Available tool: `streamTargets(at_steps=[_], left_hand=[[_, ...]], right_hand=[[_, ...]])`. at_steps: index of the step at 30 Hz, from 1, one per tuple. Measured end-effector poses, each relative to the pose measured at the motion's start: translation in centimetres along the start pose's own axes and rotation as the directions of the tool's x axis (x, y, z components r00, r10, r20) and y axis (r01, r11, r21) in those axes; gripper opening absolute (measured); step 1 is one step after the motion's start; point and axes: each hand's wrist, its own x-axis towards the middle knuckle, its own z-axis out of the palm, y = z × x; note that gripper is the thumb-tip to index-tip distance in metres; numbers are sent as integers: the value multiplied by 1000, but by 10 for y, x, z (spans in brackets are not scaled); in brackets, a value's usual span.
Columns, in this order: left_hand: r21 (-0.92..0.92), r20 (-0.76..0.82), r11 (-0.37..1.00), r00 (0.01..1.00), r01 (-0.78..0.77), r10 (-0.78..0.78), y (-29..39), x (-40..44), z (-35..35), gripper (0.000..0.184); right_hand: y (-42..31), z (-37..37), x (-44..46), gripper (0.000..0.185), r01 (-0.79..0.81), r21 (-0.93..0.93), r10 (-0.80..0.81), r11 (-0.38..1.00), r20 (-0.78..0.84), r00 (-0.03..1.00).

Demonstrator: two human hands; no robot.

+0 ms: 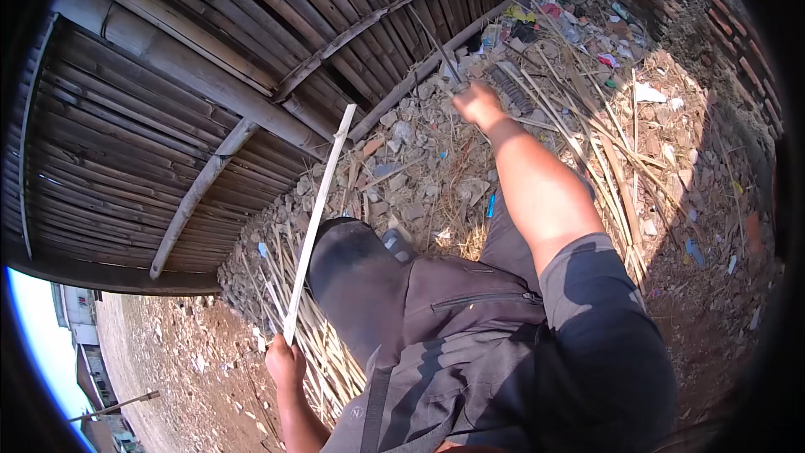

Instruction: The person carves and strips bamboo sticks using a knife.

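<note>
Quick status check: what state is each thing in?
Left hand: closed around the pale strip
Right hand: closed around the long dark tool
Pale strip: held at its lower end, tilted
Long dark tool: held at one end
Strips beside the left leg: lying loose, bunched

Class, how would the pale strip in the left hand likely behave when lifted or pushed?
The pale strip is probably fairly stiff: gripped near one end by the left hand, it extends straight without visible sag. It looks light for its length, being slender. Its flat-looking face suggests it might slide rather than roll.
</note>
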Motion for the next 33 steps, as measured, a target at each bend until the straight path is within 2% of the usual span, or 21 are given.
streamTargets(at_steps=[3, 4, 6, 7, 8, 10, 11, 13, 15, 18, 19, 24, 25, 27, 28, 29, 30, 33], left_hand=[[7, -60, 1000, 998, 6, -6, 3, -3, -2, 13], [25, -83, 999, 996, -32, 34, 4, 5, -3, 14], [71, -140, 994, 986, -82, 91, 19, 21, -14, 13], [95, -197, 979, 960, -183, 199, 22, 34, -19, 12], [136, -185, 970, 956, -203, 226, 25, 47, -26, 12], [219, -147, 932, 934, -290, 325, 39, 77, -49, 13], [258, -149, 910, 918, -324, 368, 47, 91, -61, 14], [302, -201, 809, 796, -504, 571, 65, 119, -88, 16], [340, -139, 774, 785, -535, 604, 81, 148, -110, 15], [417, -159, 728, 745, -544, 648, 114, 184, -142, 17], [452, -161, 711, 734, -539, 660, 124, 195, -152, 19], [564, -326, 629, 556, -536, 765, 181, 231, -191, 19], [552, -306, 644, 590, -530, 747, 192, 236, -200, 20], [600, -443, 646, 477, -472, 759, 225, 237, -216, 35], [598, -519, 676, 436, -430, 736, 234, 243, -220, 47], [591, -590, 708, 393, -386, 706, 240, 248, -223, 60], [523, -648, 772, 420, -362, 636, 251, 246, -224, 75], [254, -876, 797, 219, -548, 429, 290, 241, -199, 80]], right_hand=[[-4, -23, -17, 41, 161, 309, -114, 938, -163, 980], [-17, -35, -30, 46, 125, 352, -78, 928, -146, 986], [-45, -57, -60, 48, 209, 314, -195, 926, -77, 978], [-53, -63, -70, 49, 255, 302, -253, 919, -45, 966], [-57, -66, -74, 50, 211, 331, -273, 920, 154, 949], [-68, -79, -83, 50, 302, 315, -409, 900, 365, 836], [-71, -83, -93, 49, 420, 282, -504, 862, 398, 767], [-78, -84, -106, 43, 531, 213, -558, 820, 502, 661], [-81, -84, -119, 39, 509, 220, -531, 832, 577, 620], [-75, -82, -123, 41, 520, 237, -545, 821, 598, 587], [-71, -77, -118, 44, 608, 205, -603, 767, 554, 574], [-49, -67, -96, 45, 582, 239, -617, 777, 467, 633], [-47, -73, -96, 45, 547, 244, -593, 801, 454, 665], [-45, -93, -98, 45, 479, 248, -539, 842, 432, 724], [-42, -106, -101, 45, 478, 260, -543, 839, 345, 765], [-39, -119, -104, 46, 402, 291, -484, 868, 318, 816], [-33, -124, -100, 46, 377, 313, -459, 872, 253, 852], [-19, -131, -88, 45, 239, 473, -322, 848, 101, 941]])
